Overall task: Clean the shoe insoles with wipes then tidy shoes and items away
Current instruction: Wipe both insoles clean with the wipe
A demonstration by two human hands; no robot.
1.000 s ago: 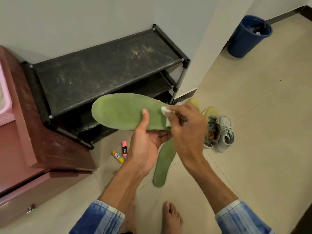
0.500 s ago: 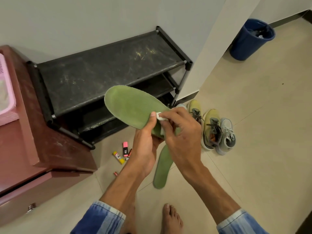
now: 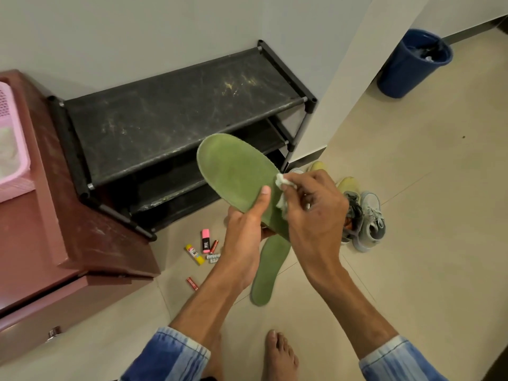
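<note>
My left hand (image 3: 244, 229) grips a green insole (image 3: 233, 171) near its heel end, thumb on its top face, toe end tilted up and left. My right hand (image 3: 313, 213) pinches a crumpled white wipe (image 3: 283, 185) against the insole's right edge. A second green insole (image 3: 270, 270) lies flat on the floor below my hands. Behind my right hand, yellow-green shoes (image 3: 347, 184) and a grey-white sneaker (image 3: 371, 221) stand on the floor, partly hidden.
A black shoe rack (image 3: 178, 105) stands against the wall, a maroon cabinet (image 3: 55, 243) with a pink basket (image 3: 11, 149) to its left. A glue stick (image 3: 194, 254), pink highlighter (image 3: 205, 240) and batteries (image 3: 192, 283) lie on the floor. A blue bin (image 3: 412, 64) stands far right.
The insole has tilted from lying level to pointing up and left. My right hand with the wipe has moved along its right edge.
</note>
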